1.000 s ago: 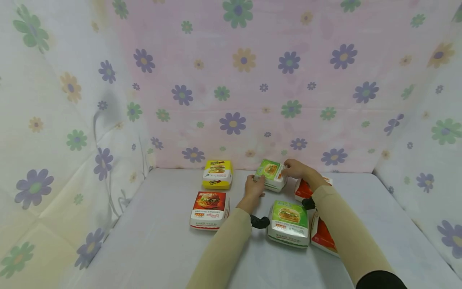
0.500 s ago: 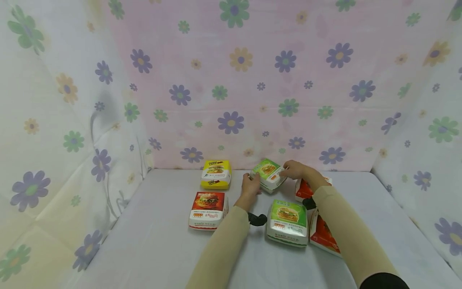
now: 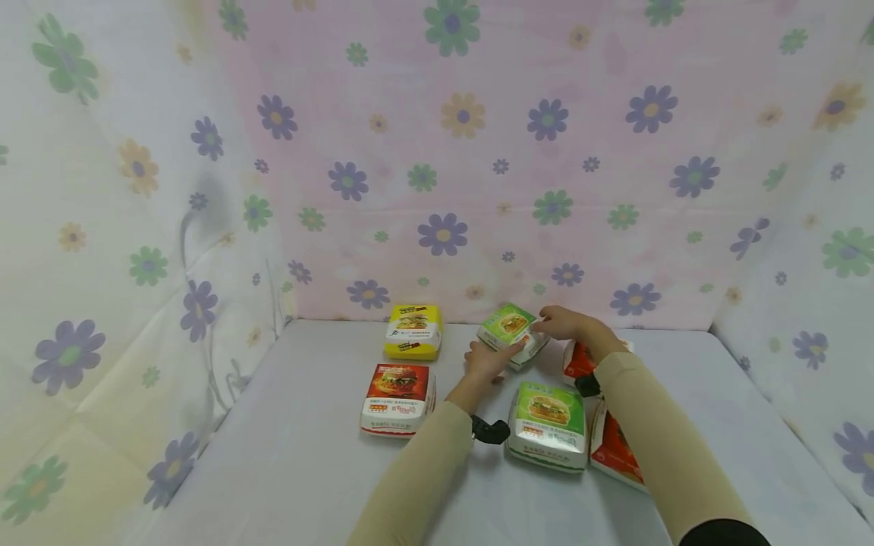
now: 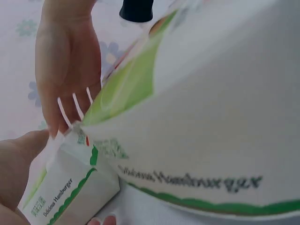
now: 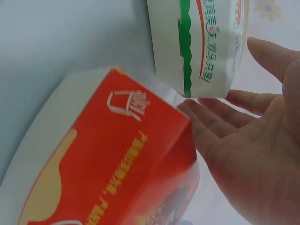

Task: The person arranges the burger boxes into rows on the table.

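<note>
In the head view, a small green-and-white hamburger box sits slantwise at the back of the table between the two hands. My left hand holds its near left side, the thumb reaching across the front; the left wrist view shows that thumb against the box. At the right corner, my right hand grips the same box. The right wrist view shows the right hand with thumb and fingers about the box's end. Whether the box touches the table is unclear.
Nearer stands a larger green-and-white box, with a red box beside it. Another red box is partly hidden by the right arm. To the left are a yellow box and a red-and-white box. Flowered cloth walls the table.
The small green-and-white box has turned clockwise in the head view. My left thumb has shifted to the right across its front; the right hand stays at its right corner.
</note>
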`<state>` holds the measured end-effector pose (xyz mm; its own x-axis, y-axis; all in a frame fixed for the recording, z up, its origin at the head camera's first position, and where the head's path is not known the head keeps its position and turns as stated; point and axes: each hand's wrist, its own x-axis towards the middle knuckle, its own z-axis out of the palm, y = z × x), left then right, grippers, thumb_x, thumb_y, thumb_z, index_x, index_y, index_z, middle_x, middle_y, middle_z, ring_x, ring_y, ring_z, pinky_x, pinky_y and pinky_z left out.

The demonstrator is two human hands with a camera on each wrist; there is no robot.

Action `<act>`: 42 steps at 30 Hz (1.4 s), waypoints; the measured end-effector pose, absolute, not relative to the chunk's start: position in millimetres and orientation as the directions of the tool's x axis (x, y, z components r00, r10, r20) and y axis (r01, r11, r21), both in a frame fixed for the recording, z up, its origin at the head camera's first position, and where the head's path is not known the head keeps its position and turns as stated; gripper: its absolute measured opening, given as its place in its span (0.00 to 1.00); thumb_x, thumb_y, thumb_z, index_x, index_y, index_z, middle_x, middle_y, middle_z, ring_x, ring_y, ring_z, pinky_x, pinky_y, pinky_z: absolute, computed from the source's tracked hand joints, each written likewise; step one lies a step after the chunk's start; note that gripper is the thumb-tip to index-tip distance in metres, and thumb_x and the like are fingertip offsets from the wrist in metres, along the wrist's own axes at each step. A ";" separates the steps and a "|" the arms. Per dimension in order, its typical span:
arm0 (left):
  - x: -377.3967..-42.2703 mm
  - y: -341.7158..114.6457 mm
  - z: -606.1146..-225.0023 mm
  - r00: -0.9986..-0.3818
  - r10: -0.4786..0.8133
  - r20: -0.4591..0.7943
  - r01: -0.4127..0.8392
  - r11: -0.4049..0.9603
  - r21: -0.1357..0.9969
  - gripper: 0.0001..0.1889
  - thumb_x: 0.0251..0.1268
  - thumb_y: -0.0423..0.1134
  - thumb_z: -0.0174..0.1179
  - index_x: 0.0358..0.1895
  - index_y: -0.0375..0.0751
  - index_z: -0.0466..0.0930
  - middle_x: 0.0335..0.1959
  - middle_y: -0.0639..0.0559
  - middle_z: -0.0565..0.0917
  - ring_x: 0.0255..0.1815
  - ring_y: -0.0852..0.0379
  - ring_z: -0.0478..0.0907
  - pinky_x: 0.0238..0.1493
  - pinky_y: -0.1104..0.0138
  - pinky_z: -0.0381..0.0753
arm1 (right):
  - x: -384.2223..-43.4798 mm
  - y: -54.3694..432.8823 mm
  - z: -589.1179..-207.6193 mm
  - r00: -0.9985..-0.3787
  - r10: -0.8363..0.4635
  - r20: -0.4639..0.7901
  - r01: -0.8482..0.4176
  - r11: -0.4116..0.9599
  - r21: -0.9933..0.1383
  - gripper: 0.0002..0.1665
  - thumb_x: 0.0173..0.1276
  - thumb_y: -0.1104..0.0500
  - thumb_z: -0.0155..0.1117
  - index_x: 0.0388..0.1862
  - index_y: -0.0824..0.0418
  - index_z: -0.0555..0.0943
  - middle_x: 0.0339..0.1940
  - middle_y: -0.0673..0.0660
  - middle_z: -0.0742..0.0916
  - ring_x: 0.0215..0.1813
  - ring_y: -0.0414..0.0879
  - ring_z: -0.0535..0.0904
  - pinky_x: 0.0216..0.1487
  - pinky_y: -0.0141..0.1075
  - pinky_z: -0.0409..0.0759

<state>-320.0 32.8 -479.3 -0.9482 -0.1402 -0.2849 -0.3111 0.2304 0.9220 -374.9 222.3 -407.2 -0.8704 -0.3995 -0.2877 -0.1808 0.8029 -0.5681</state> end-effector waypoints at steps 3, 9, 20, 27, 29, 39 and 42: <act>-317.7 36.9 -478.9 -0.950 -0.113 -0.292 -0.310 0.218 0.925 0.62 0.51 0.56 0.79 0.80 0.32 0.46 0.73 0.28 0.56 0.55 0.43 0.73 0.36 0.62 0.86 | -374.6 220.5 -409.4 -0.863 -0.394 -0.316 -0.149 0.796 -0.587 0.40 0.83 0.49 0.49 0.77 0.78 0.54 0.77 0.78 0.61 0.74 0.73 0.64 0.71 0.61 0.68; -320.1 34.2 -479.6 -0.958 -0.102 -0.268 -0.285 0.225 0.932 0.60 0.52 0.47 0.81 0.80 0.35 0.47 0.73 0.29 0.56 0.54 0.43 0.73 0.35 0.63 0.87 | -373.2 215.8 -411.9 -0.849 -0.400 -0.346 -0.106 0.770 -0.629 0.41 0.82 0.51 0.50 0.76 0.81 0.54 0.76 0.79 0.61 0.71 0.71 0.68 0.66 0.57 0.75; -329.7 16.3 -486.2 -0.970 0.003 -0.242 -0.235 0.219 0.947 0.37 0.66 0.45 0.71 0.73 0.35 0.64 0.66 0.38 0.73 0.49 0.50 0.77 0.33 0.65 0.84 | -358.9 210.1 -411.4 -0.828 -0.414 -0.379 -0.127 0.796 -0.592 0.30 0.81 0.50 0.54 0.63 0.76 0.70 0.53 0.68 0.82 0.54 0.59 0.81 0.57 0.52 0.81; -333.3 7.8 -482.6 -0.959 0.026 -0.281 -0.267 0.242 0.933 0.38 0.69 0.50 0.68 0.75 0.36 0.63 0.67 0.38 0.74 0.44 0.51 0.78 0.34 0.65 0.83 | -354.0 209.7 -409.6 -0.823 -0.409 -0.395 -0.113 0.798 -0.592 0.27 0.82 0.49 0.52 0.59 0.74 0.73 0.52 0.70 0.83 0.54 0.60 0.81 0.58 0.53 0.79; -331.8 5.4 -479.9 -0.959 0.031 -0.282 -0.266 0.246 0.932 0.40 0.70 0.52 0.67 0.76 0.35 0.62 0.67 0.37 0.74 0.43 0.51 0.79 0.35 0.65 0.83 | -354.5 209.3 -409.7 -0.825 -0.401 -0.397 -0.109 0.803 -0.586 0.28 0.82 0.48 0.53 0.60 0.74 0.72 0.54 0.70 0.82 0.55 0.61 0.81 0.59 0.53 0.79; -331.4 3.1 -475.8 -0.957 0.043 -0.287 -0.268 0.251 0.930 0.41 0.74 0.57 0.59 0.78 0.36 0.57 0.73 0.35 0.67 0.47 0.51 0.78 0.38 0.64 0.83 | -360.9 207.1 -414.4 -0.862 -0.351 -0.365 -0.160 0.873 -0.462 0.37 0.76 0.36 0.58 0.58 0.70 0.73 0.46 0.62 0.84 0.46 0.52 0.80 0.51 0.45 0.78; -332.0 3.5 -475.8 -0.957 0.047 -0.286 -0.267 0.237 0.934 0.40 0.75 0.57 0.58 0.79 0.36 0.56 0.75 0.36 0.65 0.48 0.51 0.78 0.38 0.64 0.85 | -362.6 205.4 -415.4 -0.868 -0.361 -0.341 -0.170 0.862 -0.478 0.37 0.76 0.38 0.59 0.59 0.71 0.73 0.47 0.62 0.84 0.47 0.52 0.80 0.52 0.46 0.79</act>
